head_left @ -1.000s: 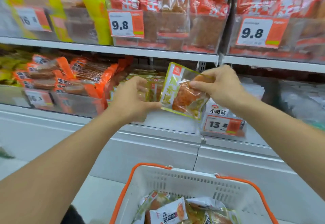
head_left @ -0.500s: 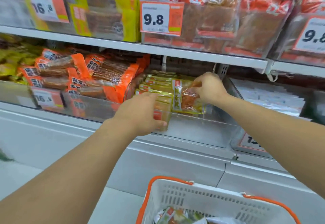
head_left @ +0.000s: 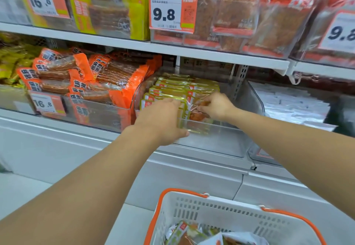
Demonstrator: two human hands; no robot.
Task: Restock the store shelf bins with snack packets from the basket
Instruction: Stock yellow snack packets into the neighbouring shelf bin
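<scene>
the right hand [head_left: 216, 105] pinches a clear-fronted snack packet [head_left: 198, 111] at its upper edge, fingers curled on the film, the packet standing at the front of the clear bin [head_left: 226, 141] on the lower shelf. the left hand [head_left: 163, 118] lies just beside it to the left, fingers curled over the tops of the row of yellow-green packets [head_left: 169, 91] filed upright in that same bin, thumb against the bin's front wall; its grip is on that row. the two hands sit near each other, not touching. readable price tags: "9.8" [head_left: 172, 12] on the upper shelf bin, "16.8" [head_left: 46, 0] up left, "16.8" [head_left: 48, 103] on the neighbouring bin of orange packets [head_left: 107, 83]; the small print is too blurred to read. below, the white basket with orange rim [head_left: 226, 212] holds more packets [head_left: 192, 235].
</scene>
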